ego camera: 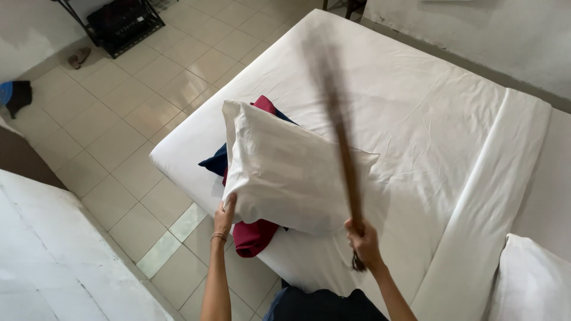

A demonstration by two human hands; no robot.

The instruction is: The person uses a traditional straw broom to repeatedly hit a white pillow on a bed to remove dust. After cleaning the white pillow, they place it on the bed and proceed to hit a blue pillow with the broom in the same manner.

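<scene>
My left hand grips the lower left edge of a white pillow and holds it tilted up over the near corner of the bed. My right hand is closed around the bottom end of a long brown stick, which is blurred by motion and reaches up across the pillow's right side. Behind and under the pillow lie a red cloth and a dark blue cloth. All of this sits on a white-sheeted mattress.
A folded white blanket runs along the bed's right side, with another white pillow at the lower right. Beige tiled floor lies to the left, with a black rack, a sandal and a white surface nearby.
</scene>
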